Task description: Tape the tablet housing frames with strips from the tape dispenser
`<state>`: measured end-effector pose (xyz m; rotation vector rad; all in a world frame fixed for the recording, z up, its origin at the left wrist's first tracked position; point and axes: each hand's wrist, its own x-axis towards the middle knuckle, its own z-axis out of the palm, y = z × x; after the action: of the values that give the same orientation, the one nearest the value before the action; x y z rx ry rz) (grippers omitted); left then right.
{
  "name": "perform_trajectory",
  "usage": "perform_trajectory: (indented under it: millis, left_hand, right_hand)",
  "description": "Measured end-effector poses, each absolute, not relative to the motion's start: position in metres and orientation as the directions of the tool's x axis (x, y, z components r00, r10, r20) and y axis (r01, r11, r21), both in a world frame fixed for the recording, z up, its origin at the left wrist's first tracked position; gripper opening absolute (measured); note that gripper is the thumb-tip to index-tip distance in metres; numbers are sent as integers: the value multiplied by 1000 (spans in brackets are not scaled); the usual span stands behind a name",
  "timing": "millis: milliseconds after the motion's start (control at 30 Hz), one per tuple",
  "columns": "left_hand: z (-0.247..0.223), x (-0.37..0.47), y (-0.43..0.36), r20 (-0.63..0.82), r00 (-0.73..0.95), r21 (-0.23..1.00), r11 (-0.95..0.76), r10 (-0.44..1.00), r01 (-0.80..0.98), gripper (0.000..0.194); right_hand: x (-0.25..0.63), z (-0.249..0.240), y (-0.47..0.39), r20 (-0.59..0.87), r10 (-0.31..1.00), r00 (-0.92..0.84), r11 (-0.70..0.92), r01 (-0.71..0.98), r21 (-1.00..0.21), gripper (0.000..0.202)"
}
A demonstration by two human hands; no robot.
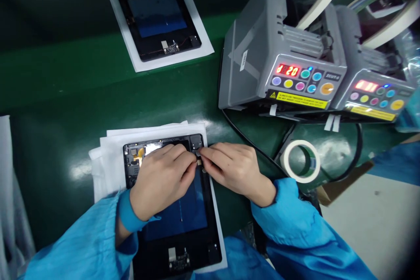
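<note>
An open tablet housing (210, 223) with exposed small boards and a blue inner panel lies on white foam sheets (113, 157) in front of me. Both my hands meet over its upper right corner. My left hand (164, 175) reaches across the housing, its thumb and forefinger pinched together near the right edge. Beside it, my right hand (234, 166) comes in from the right with thumb and fingertips closed at the same edge. Something small and pale shows between the fingertips, too small to name.
Two grey tape dispensers (252, 57) with lit red displays stand at the right, cut tape strips at their fronts. Below them lies a roll of cream tape (300, 162) near a black cable (243, 135). Another open tablet (157, 13) rests on white foam at the back.
</note>
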<state>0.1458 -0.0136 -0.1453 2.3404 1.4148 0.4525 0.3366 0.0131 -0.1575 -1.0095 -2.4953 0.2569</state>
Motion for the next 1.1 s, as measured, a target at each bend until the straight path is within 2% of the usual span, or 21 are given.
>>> perform_trajectory:
  millis: [833, 1100]
  left_hand:
    - [-144, 147, -7, 142, 452, 474, -462, 881, 750, 15]
    - [-144, 147, -11, 118, 447, 472, -447, 886, 760, 15]
  right_hand:
    - [341, -162, 18, 282, 715, -639, 694, 606, -388, 19]
    - [340, -157, 14, 264, 720, -642, 687, 605, -401, 18]
